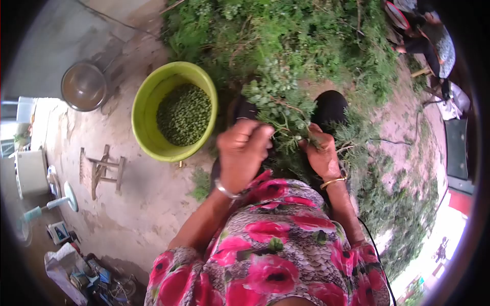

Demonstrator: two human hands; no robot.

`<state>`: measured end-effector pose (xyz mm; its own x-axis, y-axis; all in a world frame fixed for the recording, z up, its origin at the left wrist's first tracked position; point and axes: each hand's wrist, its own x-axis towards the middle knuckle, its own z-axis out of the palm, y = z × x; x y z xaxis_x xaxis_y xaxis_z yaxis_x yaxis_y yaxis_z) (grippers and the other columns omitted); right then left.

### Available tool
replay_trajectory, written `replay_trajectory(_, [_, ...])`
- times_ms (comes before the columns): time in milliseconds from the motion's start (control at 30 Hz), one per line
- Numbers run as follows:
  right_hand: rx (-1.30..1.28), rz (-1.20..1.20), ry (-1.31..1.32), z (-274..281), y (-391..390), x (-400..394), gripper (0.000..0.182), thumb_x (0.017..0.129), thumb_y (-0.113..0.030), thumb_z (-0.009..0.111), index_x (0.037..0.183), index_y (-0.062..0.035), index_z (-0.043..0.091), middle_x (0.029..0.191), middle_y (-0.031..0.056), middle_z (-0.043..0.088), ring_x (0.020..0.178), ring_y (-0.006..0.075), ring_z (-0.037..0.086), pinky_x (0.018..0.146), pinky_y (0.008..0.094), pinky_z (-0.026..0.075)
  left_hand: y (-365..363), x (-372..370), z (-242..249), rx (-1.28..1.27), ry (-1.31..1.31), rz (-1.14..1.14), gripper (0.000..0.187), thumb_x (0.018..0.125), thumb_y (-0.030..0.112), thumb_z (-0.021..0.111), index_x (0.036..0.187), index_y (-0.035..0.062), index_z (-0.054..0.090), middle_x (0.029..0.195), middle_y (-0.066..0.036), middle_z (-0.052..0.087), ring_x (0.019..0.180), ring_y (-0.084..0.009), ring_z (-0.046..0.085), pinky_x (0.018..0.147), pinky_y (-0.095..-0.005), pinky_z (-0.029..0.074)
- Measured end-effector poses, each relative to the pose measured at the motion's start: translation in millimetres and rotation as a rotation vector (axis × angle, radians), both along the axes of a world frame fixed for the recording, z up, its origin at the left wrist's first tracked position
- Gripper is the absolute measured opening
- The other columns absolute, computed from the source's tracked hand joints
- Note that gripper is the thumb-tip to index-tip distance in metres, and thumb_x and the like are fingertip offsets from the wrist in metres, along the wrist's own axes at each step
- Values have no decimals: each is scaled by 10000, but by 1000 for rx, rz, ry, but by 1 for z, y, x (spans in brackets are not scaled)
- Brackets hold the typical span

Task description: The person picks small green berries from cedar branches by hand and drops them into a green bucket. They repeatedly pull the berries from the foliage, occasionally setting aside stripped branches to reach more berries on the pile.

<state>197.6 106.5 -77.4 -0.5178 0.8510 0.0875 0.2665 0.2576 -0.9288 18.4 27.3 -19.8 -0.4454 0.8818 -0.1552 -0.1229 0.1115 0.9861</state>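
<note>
My right hand (322,155), with a gold-coloured bangle at the wrist, is closed around a leafy evergreen branch (286,109) bearing pale green berry-like cones. Beside the branch, my left hand (242,150) is curled with its thumb against its fingers. Whatever it may hold is hidden. Left of my left hand stands a yellow-green bucket (140,109), partly filled with small green cones (185,115). My dark-clad knees show on both sides of the branch.
A large heap of cut greenery (286,35) lies ahead, and more sprigs (403,214) lie to the right. A metal basin (84,86) and a wooden stool (102,171) stand left. Another person (434,46) sits at the upper right. A fan (70,196) is at far left.
</note>
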Motion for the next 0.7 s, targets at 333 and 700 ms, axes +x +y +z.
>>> replay_trajectory(333, [-123,-38,189,-22,0,3,232,667,105,697,859,25,596,892,104,599,906,232,563,894,341,415,18,22,-7,227,886,-379,197,745,60,716,905,15,610,781,-145,627,628,-303,610,543,-365,478])
replay_trajectory(700, [119,13,56,-12,3,4,233,633,94,731,785,23,570,784,133,577,809,309,550,810,389,442,14,13,1,-40,-532,-211,79,863,55,596,874,-20,621,655,-49,550,507,-54,429,429,-188,334])
